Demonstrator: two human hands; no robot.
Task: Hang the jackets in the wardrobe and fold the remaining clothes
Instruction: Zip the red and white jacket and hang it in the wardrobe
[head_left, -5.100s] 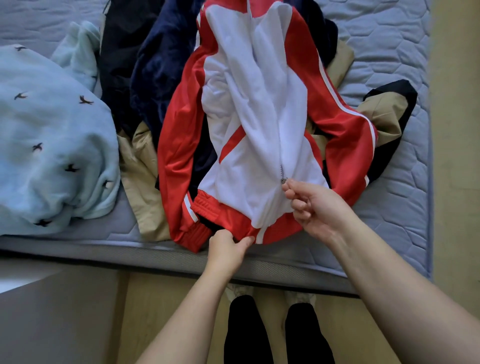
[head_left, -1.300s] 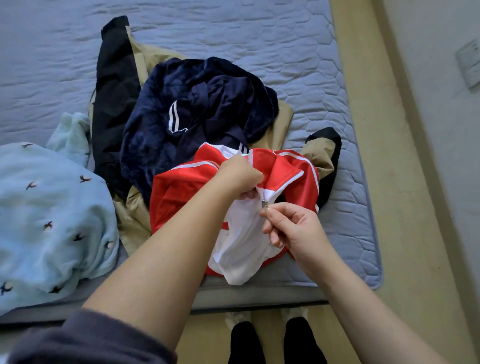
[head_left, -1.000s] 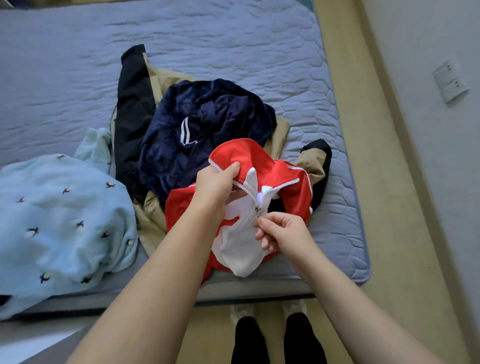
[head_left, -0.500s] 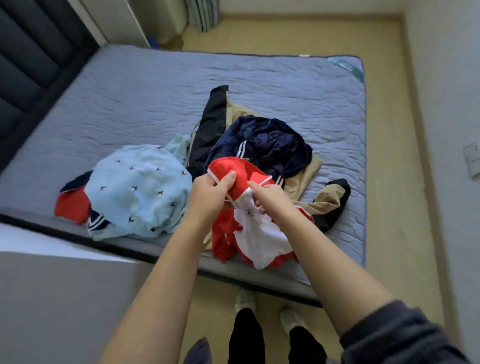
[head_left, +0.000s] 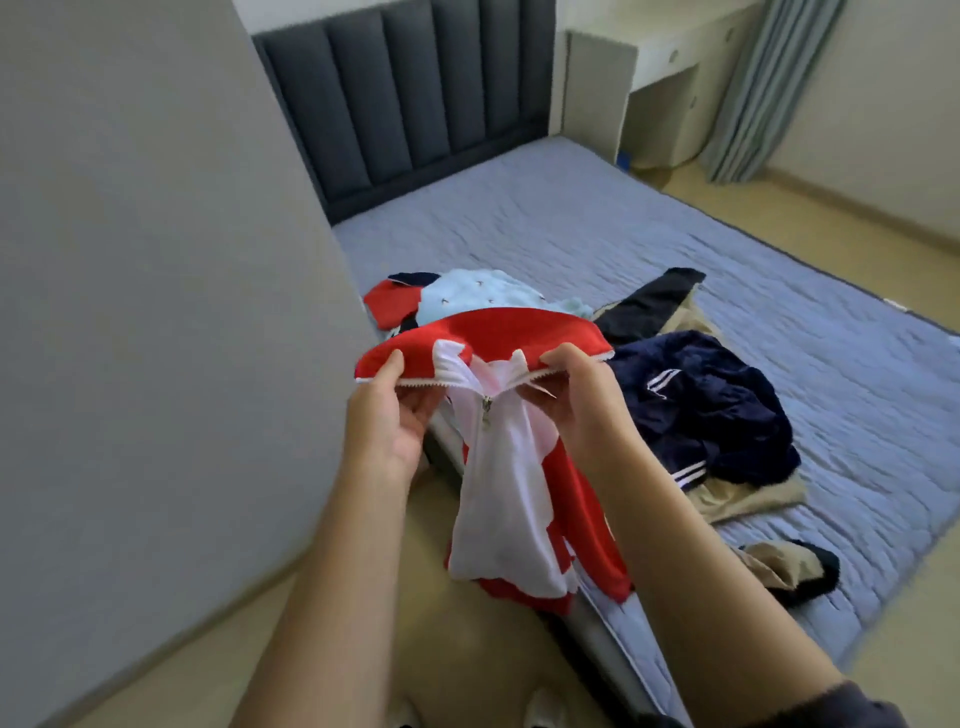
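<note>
I hold the red and white jacket (head_left: 498, 467) in the air by its collar, in front of me and above the near edge of the mattress (head_left: 571, 228). My left hand (head_left: 384, 410) pinches the left collar edge, thumb on the red outer face and curled fingers behind the zipper teeth. My right hand (head_left: 582, 400) grips the right collar edge in the same way, fingers curled round the fabric. The collar spreads open between both hands. The zipper pull (head_left: 486, 410) hangs between my hands, just below the collar, and the white front panel is closed beneath it. The jacket body hangs down from my hands, its hem below my wrists. To the right of my right hand, a navy jacket (head_left: 701, 410) lies crumpled on top of a tan and black jacket (head_left: 748, 499), both on the mattress. Beyond my hands lie a light blue garment (head_left: 467, 291) and, touching it, a red garment (head_left: 389, 306). Farther beyond stands a dark padded headboard (head_left: 415, 104). A grey panel (head_left: 156, 260) fills the area left of my left hand. Far beyond my right hand are a pale desk (head_left: 665, 67) and a curtain (head_left: 769, 88).
</note>
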